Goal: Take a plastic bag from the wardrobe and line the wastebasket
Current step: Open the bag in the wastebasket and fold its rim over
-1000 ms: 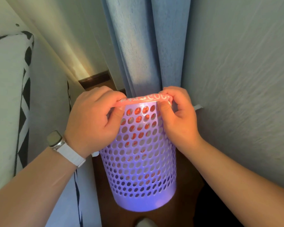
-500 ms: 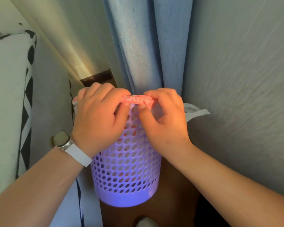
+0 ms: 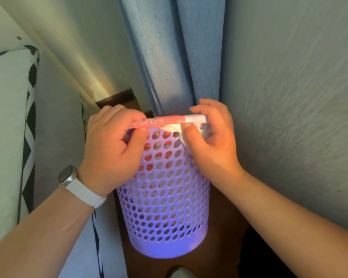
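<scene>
A purple perforated wastebasket [image 3: 165, 213] stands on the dark floor against the wall and curtain. A red and white plastic bag [image 3: 165, 121] lies inside it; its colour shows through the holes and its edge is stretched over the near rim. My left hand [image 3: 113, 149] pinches the bag's red edge at the left of the rim. My right hand [image 3: 211, 141] pinches the white part of the edge at the right, thumb pressed on the basket's outside. The basket's opening is hidden behind both hands.
A blue curtain [image 3: 169, 57] hangs right behind the basket. A textured grey wall [image 3: 289, 97] runs along the right. A white mattress with black zigzag trim [image 3: 8, 127] stands close on the left. The dark wooden floor strip [image 3: 225, 237] between them is narrow.
My hands have spread apart along the rim, pulling the bag's edge flat between them. The white part of the bag has come over the right side of the rim.
</scene>
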